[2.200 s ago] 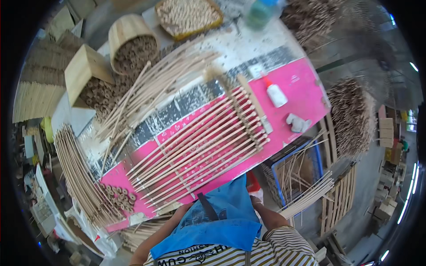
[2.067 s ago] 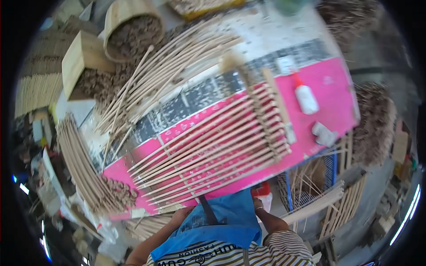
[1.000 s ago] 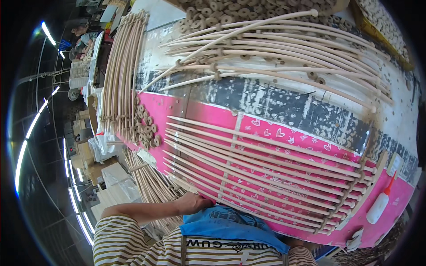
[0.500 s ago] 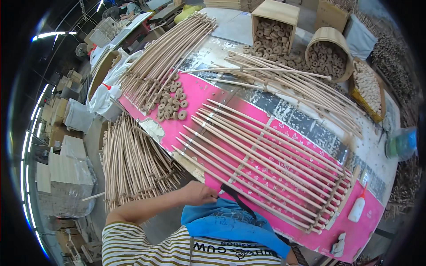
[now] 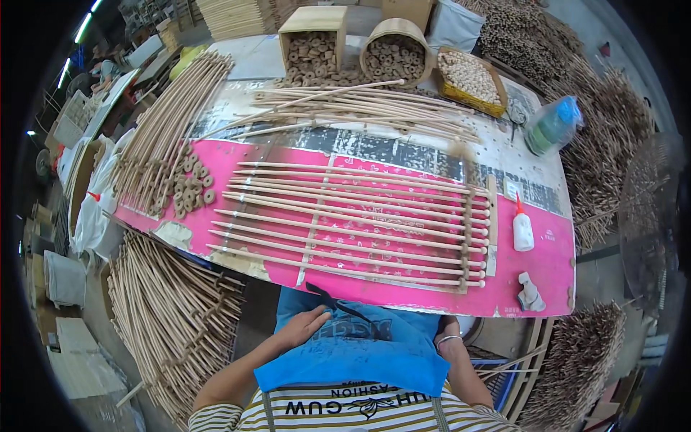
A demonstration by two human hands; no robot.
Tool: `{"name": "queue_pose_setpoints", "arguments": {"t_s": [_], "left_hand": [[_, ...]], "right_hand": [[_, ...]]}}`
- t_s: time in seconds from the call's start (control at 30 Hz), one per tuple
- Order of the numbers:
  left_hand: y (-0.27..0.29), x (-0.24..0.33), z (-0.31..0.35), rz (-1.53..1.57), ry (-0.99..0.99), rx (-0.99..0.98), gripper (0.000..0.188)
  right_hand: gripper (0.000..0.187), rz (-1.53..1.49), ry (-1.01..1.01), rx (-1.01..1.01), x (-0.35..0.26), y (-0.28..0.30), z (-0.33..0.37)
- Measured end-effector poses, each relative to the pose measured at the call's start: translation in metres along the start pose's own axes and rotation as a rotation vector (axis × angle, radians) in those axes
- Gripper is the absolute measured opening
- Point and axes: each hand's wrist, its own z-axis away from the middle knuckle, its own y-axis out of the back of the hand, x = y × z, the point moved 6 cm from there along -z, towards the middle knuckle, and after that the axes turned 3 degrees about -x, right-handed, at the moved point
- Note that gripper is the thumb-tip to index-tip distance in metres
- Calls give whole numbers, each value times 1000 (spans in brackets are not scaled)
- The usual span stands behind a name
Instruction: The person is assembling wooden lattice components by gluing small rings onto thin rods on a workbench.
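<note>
My left hand (image 5: 306,325) lies on the front of the blue apron (image 5: 353,360), fingers stretched out flat, beside a black strap (image 5: 320,291). My right hand (image 5: 449,333) is at the apron's other side, just below the table edge; its fingers are hidden. Ahead of both, several thin wooden rods (image 5: 345,216) lie side by side on the pink table cover (image 5: 540,281). Their ball ends point right, and a row of brown pieces (image 5: 466,241) crosses them near those ends. Neither hand touches the rods.
Loose brown wooden rings (image 5: 191,187) lie left of the rods. A glue bottle (image 5: 523,230) and crumpled cloth (image 5: 530,294) are at right. Behind stand a box (image 5: 281,43), a round tub (image 5: 425,61) and a yellow tray (image 5: 461,101). Rod bundles (image 5: 173,317) lean below the table's left.
The view has turned, so the table now looks more level. My left hand has moved from near the table edge down onto the apron and its fingers have opened. My right hand has come into view.
</note>
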Motion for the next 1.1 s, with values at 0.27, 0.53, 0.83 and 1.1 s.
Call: {"name": "queue_pose_setpoints", "arguments": {"t_s": [0.27, 0.53, 0.83, 1.1], "left_hand": [[48, 15, 25, -157, -20, -310, 52], [311, -29, 60, 186, -173, 964, 16], [400, -47, 13, -338, 126, 1004, 36], [383, -35, -10, -877, 211, 887, 29]], "right_hand": [[37, 1589, 171, -308, -42, 51, 44], [24, 601, 683, -630, -325, -163, 66], [20, 950, 1292, -452, -373, -284, -85], [12, 810, 954, -611, -369, -294, -107]]}}
